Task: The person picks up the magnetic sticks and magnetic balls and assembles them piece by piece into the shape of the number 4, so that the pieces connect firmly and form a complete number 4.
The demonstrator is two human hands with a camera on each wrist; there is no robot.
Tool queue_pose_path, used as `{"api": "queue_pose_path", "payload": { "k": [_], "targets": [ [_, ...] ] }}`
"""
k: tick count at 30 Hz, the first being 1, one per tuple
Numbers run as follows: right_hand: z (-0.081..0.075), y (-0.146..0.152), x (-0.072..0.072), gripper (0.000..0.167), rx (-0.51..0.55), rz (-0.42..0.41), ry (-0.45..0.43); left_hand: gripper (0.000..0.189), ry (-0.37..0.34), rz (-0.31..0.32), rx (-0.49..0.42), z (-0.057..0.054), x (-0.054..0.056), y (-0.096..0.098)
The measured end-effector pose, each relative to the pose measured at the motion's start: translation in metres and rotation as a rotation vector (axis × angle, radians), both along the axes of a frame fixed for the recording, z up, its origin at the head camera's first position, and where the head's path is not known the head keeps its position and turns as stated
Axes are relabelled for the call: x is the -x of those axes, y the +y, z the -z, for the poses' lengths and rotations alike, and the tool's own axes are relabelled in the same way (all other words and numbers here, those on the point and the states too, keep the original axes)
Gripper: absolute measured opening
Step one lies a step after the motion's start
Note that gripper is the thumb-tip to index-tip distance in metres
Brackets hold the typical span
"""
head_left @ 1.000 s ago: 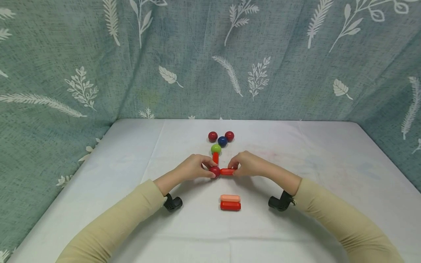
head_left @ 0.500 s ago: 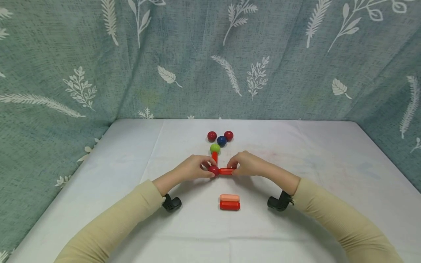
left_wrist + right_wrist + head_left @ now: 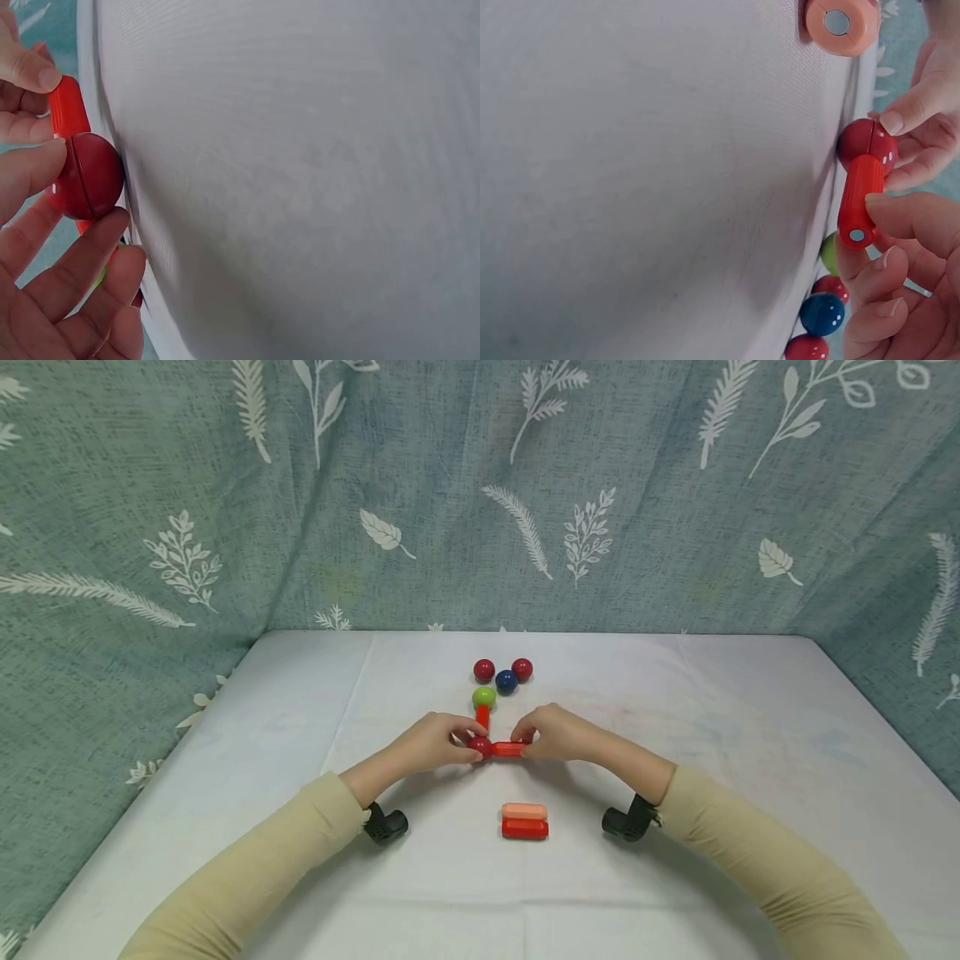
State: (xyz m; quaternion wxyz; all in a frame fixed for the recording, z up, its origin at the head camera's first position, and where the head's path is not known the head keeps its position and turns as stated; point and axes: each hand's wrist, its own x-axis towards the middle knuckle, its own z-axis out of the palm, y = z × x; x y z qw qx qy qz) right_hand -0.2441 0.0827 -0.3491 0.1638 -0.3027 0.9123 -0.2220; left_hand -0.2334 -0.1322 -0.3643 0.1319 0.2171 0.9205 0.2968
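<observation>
The left hand [image 3: 435, 742] pinches a dark red ball [image 3: 480, 748] between thumb and fingers. Just right of that ball, touching it, is a red rod [image 3: 508, 749], gripped by the right hand [image 3: 558, 735]. Beyond the ball, an upper rod [image 3: 482, 718] reaches a green ball [image 3: 483, 697]; fingers hide its near end, so I can't tell whether it meets the dark red ball. Farther beyond, a blue ball [image 3: 506, 682] and two red balls [image 3: 483, 671] sit on the white surface [image 3: 660, 710]. Nearer the person than the dark red ball, a peach rod [image 3: 524, 811] lies beside a lower rod [image 3: 525, 829], also red.

The left arm [image 3: 251, 860] reaches from lower left, the right arm [image 3: 772, 856] from lower right of the head view. Just below centre, left hand [image 3: 437, 741] and right hand [image 3: 561, 733] face each other, pinching.
</observation>
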Motion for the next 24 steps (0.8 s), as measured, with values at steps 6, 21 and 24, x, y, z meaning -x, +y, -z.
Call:
{"api": "queue_pose_path", "payload": {
  "k": [6,21,24],
  "targets": [
    [0.001,-0.004,0.001,0.018,-0.006,0.018,-0.007,0.031,0.005,-0.015,0.001,-0.001,0.000,-0.002],
    [-0.001,-0.004,0.006,0.021,0.017,0.018,-0.029,0.032,-0.016,-0.028,0.001,-0.001,0.002,-0.005],
    [-0.004,-0.002,0.012,0.024,0.028,0.062,-0.063,0.032,-0.018,-0.032,0.008,0.000,0.002,-0.005]
  ]
}}
